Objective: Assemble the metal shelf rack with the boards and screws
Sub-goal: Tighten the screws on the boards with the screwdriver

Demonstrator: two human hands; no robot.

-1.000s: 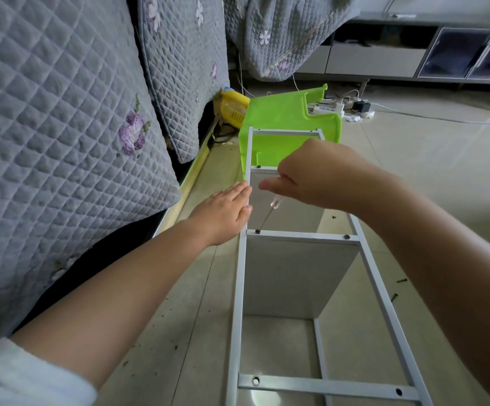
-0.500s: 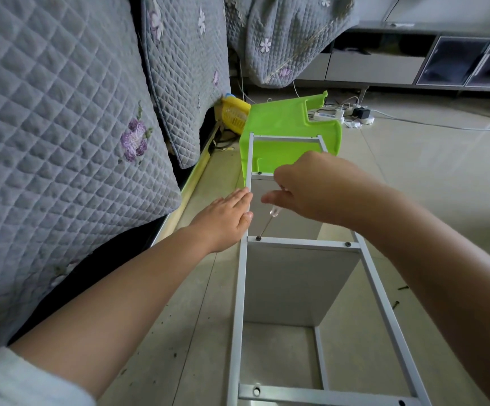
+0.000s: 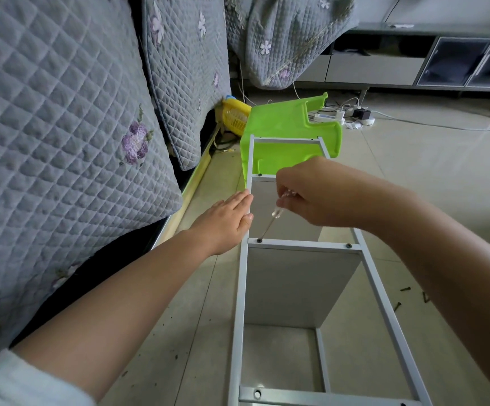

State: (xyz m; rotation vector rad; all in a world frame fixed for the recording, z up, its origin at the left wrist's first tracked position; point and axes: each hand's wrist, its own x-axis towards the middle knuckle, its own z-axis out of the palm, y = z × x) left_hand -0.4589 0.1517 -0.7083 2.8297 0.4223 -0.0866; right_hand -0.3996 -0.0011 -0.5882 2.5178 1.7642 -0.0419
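A grey metal shelf rack (image 3: 242, 288) lies on its side on a pale tiled floor (image 3: 413, 177), stretching away from the viewer. Two grey boards (image 3: 299, 285) already sit between its long rails. At a crossbar (image 3: 302, 245), one screw (image 3: 349, 245) appears seated at the right end. At the left end, the right hand (image 3: 317, 194) curls around a clear-handled screwdriver (image 3: 270, 221), its tip in the screw hole. The left hand (image 3: 226, 218) rests flat, fingers straight, against the left rail. Nearer the viewer, a crossbar (image 3: 325, 398) shows an empty hole and no board, so assembly looks roughly midway. Loose dark screws (image 3: 405, 289) lie on the floor to the right. A green plastic stool (image 3: 287, 127) sits at the rack's far end, beside a yellow basket (image 3: 235, 115). Quilted grey covers with purple flowers (image 3: 62, 142) fill the left; a low grey cabinet (image 3: 413, 65) and a power strip (image 3: 330, 115) lie beyond.
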